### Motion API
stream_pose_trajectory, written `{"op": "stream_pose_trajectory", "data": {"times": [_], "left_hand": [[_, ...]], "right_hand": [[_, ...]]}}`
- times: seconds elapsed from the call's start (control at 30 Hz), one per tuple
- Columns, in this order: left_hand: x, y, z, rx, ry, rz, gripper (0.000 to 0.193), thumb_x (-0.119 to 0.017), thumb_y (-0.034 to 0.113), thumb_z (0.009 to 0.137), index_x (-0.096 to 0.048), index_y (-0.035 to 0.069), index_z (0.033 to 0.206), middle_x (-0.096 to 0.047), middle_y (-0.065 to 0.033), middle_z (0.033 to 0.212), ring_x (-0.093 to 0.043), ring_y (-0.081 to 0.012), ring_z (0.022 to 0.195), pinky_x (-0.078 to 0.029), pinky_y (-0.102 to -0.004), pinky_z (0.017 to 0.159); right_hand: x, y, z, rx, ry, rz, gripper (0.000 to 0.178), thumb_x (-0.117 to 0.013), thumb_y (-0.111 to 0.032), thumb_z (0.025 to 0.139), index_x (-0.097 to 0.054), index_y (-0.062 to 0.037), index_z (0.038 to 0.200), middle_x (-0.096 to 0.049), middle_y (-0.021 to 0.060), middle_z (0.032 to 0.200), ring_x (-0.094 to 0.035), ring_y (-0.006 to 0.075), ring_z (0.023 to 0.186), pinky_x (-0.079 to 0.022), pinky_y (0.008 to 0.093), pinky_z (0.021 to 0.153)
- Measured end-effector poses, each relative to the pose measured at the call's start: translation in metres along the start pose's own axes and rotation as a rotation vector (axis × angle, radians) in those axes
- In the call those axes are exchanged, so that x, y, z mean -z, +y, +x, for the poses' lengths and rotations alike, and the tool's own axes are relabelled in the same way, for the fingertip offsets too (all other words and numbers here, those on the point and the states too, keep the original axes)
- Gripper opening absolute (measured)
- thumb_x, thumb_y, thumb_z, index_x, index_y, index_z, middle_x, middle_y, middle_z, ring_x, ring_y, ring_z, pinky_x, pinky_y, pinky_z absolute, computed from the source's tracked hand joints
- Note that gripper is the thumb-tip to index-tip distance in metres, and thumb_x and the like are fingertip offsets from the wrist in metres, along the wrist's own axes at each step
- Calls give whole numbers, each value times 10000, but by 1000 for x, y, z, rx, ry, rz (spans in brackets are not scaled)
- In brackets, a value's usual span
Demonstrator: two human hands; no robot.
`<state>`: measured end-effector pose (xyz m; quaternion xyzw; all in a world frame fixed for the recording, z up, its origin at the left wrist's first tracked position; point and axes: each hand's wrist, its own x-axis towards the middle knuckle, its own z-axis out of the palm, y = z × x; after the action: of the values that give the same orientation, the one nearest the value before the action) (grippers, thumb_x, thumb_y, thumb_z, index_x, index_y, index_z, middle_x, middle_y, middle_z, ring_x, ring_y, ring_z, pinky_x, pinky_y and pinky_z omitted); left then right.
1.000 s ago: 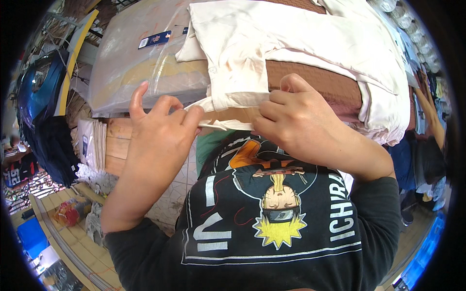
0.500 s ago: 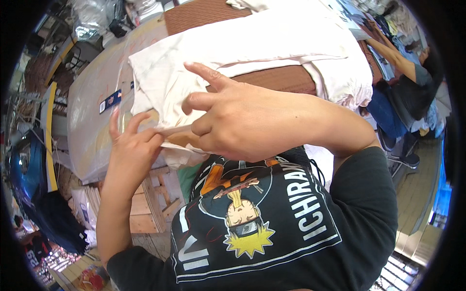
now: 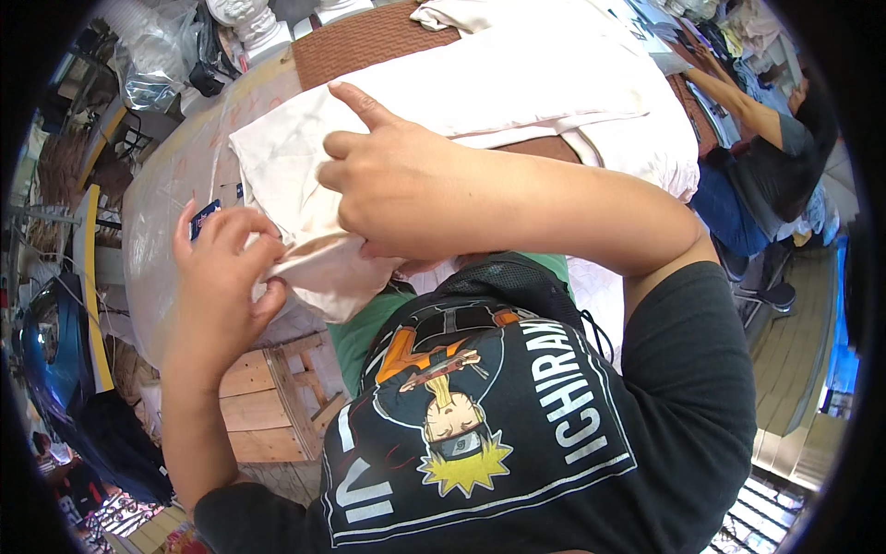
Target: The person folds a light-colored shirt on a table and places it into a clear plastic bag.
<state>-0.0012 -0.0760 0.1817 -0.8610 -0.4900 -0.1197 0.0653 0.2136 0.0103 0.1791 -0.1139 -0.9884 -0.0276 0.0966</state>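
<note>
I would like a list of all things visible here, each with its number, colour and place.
cream cloth: one, off-white, spread over the table, its near edge gathered between both hands
table: one, pale top under clear plastic film, left and middle
brown mat: one, brown, far side of the table, partly under the cloth
wooden frame: one, light wood, below the table edge
plastic bags: several, clear and grey, upper left
another person: one, dark top, seated at upper right
left hand: one, pinching the cloth's near edge
right hand: one, on the cloth, forefinger pointing out
</note>
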Motion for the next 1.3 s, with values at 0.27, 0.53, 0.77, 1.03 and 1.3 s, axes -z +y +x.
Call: {"op": "stream_pose_trajectory", "data": {"times": [0.27, 0.53, 0.77, 1.03, 1.3], "left_hand": [[-1, -64, 23, 248, -121, -677, 224, -625, 97, 698, -580, -9, 890, -608, -77, 806, -587, -175, 815, -427, -290, 857], [-166, -176, -1, 591, 115, -1375, 716, -696, 579, 706, -579, 16, 1133, -596, -44, 1076, -517, -143, 1051, -405, -301, 908], [-144, -179, 60, 612, -103, -1265, 278, -671, 229, 830, -627, 35, 1025, -622, 24, 907, -540, -44, 784, -419, -191, 735], [-176, -173, 83, 623, -41, -828, 317, -662, 233, 830, -620, 31, 1070, -637, -63, 983, -588, -152, 884, -467, -278, 811], [-168, -45, 113, 588, 284, -322, 332, -683, 197, 781, -596, 56, 1069, -610, -100, 982, -585, -221, 857, -480, -326, 785]], "right_hand": [[-28, 53, 42, -64, -108, 837, 225, -620, -176, 846, -577, -17, 1000, -625, 119, 766, -592, 227, 715, -448, 373, 691], [42, 123, 102, -330, 16, 677, 348, -579, -286, 890, -624, -61, 1152, -652, 124, 1066, -590, 214, 998, -442, 331, 906], [-11, 208, 50, -805, 210, 1140, 296, -595, -237, 895, -621, -36, 1110, -656, 64, 956, -610, 115, 828, -492, 249, 733], [-130, 206, -51, -1047, 197, 1469, 377, -631, -254, 874, -580, -9, 1156, -640, 47, 1038, -585, 104, 944, -456, 247, 869], [-124, 208, -38, -1130, 110, 920, 339, -707, -298, 802, -664, -48, 1027, -646, 20, 884, -558, 91, 833, -414, 220, 746]]}}
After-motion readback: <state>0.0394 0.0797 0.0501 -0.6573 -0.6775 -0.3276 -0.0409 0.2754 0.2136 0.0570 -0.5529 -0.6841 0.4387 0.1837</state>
